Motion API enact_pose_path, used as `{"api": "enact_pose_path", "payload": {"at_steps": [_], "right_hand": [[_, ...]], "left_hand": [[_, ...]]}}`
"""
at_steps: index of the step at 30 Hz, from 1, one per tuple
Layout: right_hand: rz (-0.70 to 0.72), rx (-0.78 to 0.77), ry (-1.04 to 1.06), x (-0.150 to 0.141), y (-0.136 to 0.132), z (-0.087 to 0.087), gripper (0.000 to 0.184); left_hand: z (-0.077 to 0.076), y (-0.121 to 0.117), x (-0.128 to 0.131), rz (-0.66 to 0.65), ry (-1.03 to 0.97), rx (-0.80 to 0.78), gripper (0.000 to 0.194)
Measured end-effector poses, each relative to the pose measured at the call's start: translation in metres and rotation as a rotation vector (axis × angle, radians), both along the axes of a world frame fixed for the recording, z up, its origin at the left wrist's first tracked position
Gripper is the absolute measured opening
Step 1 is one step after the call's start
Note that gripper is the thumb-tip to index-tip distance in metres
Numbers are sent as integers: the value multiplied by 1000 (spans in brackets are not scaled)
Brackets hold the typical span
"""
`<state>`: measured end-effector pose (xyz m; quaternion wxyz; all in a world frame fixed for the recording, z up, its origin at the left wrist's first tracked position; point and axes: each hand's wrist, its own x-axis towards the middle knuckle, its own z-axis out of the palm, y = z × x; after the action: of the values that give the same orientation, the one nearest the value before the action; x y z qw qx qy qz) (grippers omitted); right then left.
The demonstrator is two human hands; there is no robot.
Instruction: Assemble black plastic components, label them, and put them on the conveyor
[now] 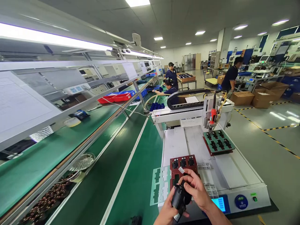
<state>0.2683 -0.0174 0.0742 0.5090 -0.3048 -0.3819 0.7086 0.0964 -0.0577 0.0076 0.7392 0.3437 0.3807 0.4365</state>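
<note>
My left hand [167, 210] is wrapped around a black plastic housing [178, 197], ribbed and roughly cylindrical. My right hand [195, 189] grips the upper right side of the same housing, thumb pressed against it. A small white label-like piece [181, 170] shows at the right index fingertip; whether it is pinched or stuck there I cannot tell. Just beyond my hands lies a dark red fixture [173, 171] with three black parts in its far row. To its left is a pale green cut-out plate [156, 187]. My hands hide the fixture's near part.
A desktop screwdriving machine [212, 115] stands ahead, a green-topped fixture [219, 143] with several black parts beneath its head. Clear small-part trays [203, 166] lie on its bed. Left runs a green conveyor [103, 156] under shelving. Co-workers [172, 76] are farther back.
</note>
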Motion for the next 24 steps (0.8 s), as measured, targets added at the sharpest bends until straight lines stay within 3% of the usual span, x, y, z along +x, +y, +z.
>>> {"api": "enact_pose_path", "payload": {"at_steps": [5, 10, 16, 24], "right_hand": [[-74, 145, -243, 8, 2, -9, 53], [-361, 158, -479, 10, -1, -13, 41], [-60, 49, -380, 11, -8, -4, 45], [-69, 16, -457, 2, -7, -7, 46]], "left_hand": [[11, 6, 0, 114, 172, 121, 81], [19, 11, -3, 273, 447, 269, 71], [21, 16, -2, 311, 581, 328, 66], [15, 15, 1, 331, 606, 341, 64]]}}
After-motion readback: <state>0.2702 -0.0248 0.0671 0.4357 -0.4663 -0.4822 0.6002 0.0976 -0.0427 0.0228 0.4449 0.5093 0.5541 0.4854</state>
